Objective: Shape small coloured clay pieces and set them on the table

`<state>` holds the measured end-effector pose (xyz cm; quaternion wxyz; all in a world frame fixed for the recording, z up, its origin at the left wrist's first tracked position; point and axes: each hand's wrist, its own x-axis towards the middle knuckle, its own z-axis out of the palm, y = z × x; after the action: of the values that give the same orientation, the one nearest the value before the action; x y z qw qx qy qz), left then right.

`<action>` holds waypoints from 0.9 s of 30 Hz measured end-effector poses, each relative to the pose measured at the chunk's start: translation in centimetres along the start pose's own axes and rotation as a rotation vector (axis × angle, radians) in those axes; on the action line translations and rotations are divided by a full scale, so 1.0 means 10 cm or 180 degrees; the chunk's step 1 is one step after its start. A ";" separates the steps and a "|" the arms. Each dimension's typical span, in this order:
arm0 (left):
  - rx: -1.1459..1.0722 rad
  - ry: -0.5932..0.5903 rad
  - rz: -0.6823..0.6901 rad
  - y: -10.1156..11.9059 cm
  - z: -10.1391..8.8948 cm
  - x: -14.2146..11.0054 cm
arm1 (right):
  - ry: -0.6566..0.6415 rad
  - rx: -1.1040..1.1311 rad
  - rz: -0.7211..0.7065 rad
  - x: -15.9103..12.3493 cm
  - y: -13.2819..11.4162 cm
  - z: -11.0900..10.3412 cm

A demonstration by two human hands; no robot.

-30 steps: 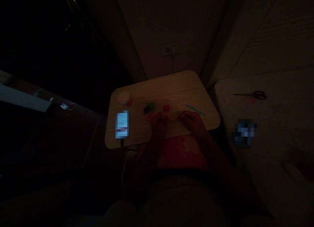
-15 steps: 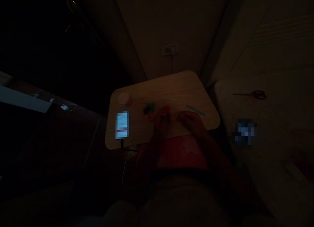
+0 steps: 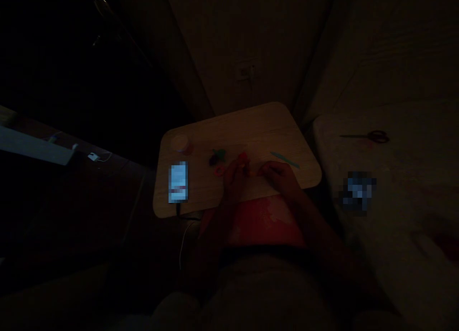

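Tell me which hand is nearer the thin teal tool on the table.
Right. The right hand is just to the near side of the thin teal tool; the left hand is farther off to its left, by the red piece.

It's v. dark. A phone w/ a lit, blurry screen is on the L side of the table. A wall socket is up behind. On the R, scissors lie on a big pale top, nr a blurry blue thing. Far L, a white plug is on the floor, just by a long white board. A thin white cord hangs below the table's front edge, approx. under the phone.
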<state>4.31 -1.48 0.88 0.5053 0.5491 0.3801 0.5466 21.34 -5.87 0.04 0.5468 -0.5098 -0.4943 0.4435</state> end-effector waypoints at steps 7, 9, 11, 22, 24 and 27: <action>0.0386 -0.0014 0.0077 0.02 -0.07 -0.01 | -0.0004 -0.0009 0.0019 -0.01 0.01 0.00; 0.0454 -0.0038 0.0021 0.02 -0.08 -0.02 | -0.0009 -0.0005 0.0028 -0.01 0.01 0.00; 0.0407 -0.0024 0.0023 0.02 -0.07 -0.02 | -0.0017 0.0000 0.0030 0.00 0.00 0.00; -0.0200 -0.0128 -0.0158 -0.08 -0.02 0.00 | 0.0021 0.0010 0.0046 0.00 0.00 -0.01; -0.0216 -0.0122 -0.0152 -0.08 -0.02 0.00 | 0.0005 0.0047 0.0033 0.00 0.01 -0.01; -0.0209 -0.0213 -0.0148 -0.05 0.00 -0.01 | -0.0006 0.0074 -0.0006 0.01 0.01 -0.01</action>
<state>4.35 -1.45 0.40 0.5480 0.5412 0.3574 0.5282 21.42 -5.82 -0.07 0.5527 -0.5025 -0.4901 0.4493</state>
